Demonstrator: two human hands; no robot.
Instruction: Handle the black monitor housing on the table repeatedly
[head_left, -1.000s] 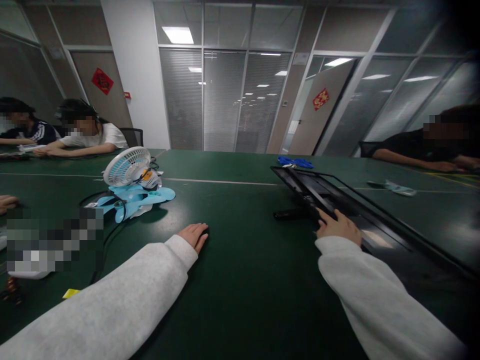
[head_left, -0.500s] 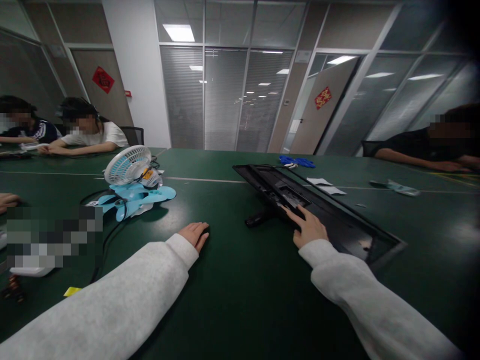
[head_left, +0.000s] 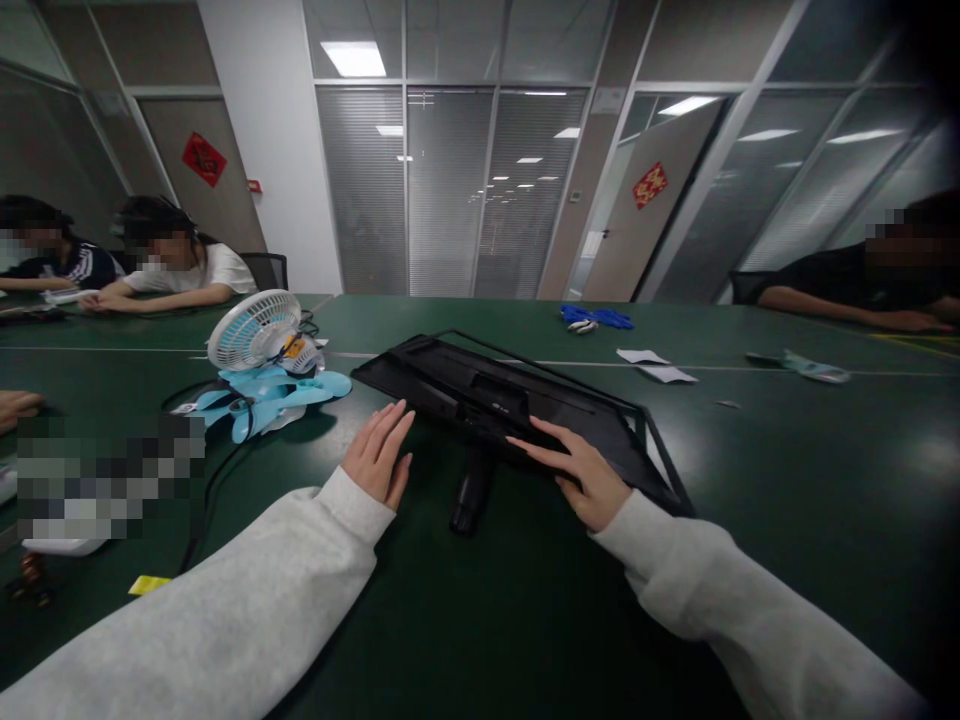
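Note:
A black monitor casing [head_left: 517, 390] lies back side up on the green table, with a thin frame edge standing out along its far and right sides. From its near edge a short black neck [head_left: 471, 492] sticks out toward me. My right hand [head_left: 581, 470] is open, its outstretched fingertips resting on or just over the casing's near edge. Beside the left part of that edge is my left hand [head_left: 379, 455], fingers straight and slightly spread. Whether the left fingertips touch the casing I cannot tell.
A white and blue fan [head_left: 259, 330] with light-blue blades [head_left: 274, 395] and a black cable lies at left. Beyond the casing are blue gloves [head_left: 596, 317] and white papers [head_left: 656, 366]. A teal object [head_left: 814, 367] lies farther right. Other people sit along both sides.
The monitor casing has turned and shifted left, its neck now pointing toward me. My right hand moved slightly left with it; my left hand rose from the table and spread its fingers.

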